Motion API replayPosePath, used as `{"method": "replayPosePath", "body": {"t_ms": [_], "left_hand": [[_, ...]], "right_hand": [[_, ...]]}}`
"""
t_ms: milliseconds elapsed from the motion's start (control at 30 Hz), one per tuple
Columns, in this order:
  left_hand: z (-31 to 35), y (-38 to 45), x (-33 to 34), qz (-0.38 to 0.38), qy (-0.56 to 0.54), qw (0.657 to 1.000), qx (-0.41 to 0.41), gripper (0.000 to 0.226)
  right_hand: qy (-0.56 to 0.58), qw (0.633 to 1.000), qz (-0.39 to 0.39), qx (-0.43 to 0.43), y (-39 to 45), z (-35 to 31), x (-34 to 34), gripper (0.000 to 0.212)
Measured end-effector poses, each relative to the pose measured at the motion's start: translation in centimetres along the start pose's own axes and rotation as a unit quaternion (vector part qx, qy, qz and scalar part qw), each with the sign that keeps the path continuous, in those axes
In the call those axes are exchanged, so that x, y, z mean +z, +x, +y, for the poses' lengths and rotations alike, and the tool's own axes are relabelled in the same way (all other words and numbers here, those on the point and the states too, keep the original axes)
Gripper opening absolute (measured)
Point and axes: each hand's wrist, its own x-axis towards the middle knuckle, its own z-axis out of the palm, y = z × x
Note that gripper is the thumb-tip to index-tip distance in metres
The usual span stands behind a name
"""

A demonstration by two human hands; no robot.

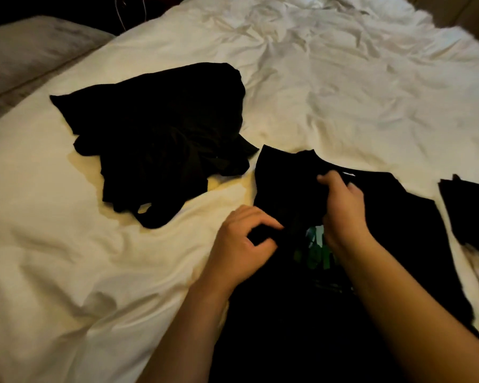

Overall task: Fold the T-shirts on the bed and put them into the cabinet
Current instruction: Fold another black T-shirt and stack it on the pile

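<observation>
A black T-shirt with a green print point(415, 233) lies spread on the white bed point(343, 92) right in front of me. My right hand point(340, 208) grips its fabric just below the collar. My left hand point(241, 244) pinches a fold of the same shirt at its left edge. A crumpled pile of black T-shirts point(161, 139) sits to the left, apart from both hands. Another black garment point(470, 205) shows at the right edge, partly cut off.
The rumpled white duvet stretches far back and to the right. A grey upholstered surface point(25, 56) runs along the bed's left side. Thin white cords point(122, 12) hang in the dark gap at the top left. No cabinet is in view.
</observation>
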Motion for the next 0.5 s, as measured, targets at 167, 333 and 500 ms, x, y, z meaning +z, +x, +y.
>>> {"method": "replayPosePath", "body": {"t_ms": [167, 333, 500], "left_hand": [[1.3, -0.9, 0.9, -0.172, -0.001, 0.985, -0.023, 0.024], [-0.5, 0.3, 1.0, 0.103, 0.013, 0.978, -0.183, 0.015], [-2.0, 0.6, 0.9, 0.058, 0.053, 0.94, -0.331, 0.018]], "right_hand": [[-0.275, 0.957, 0.054, -0.076, 0.5, 4.1, -5.6, 0.017], [-0.323, 0.933, -0.018, -0.155, 2.6, 2.6, -3.8, 0.043], [-0.447, 0.875, -0.135, -0.131, 6.3, 2.0, 0.7, 0.042]]}}
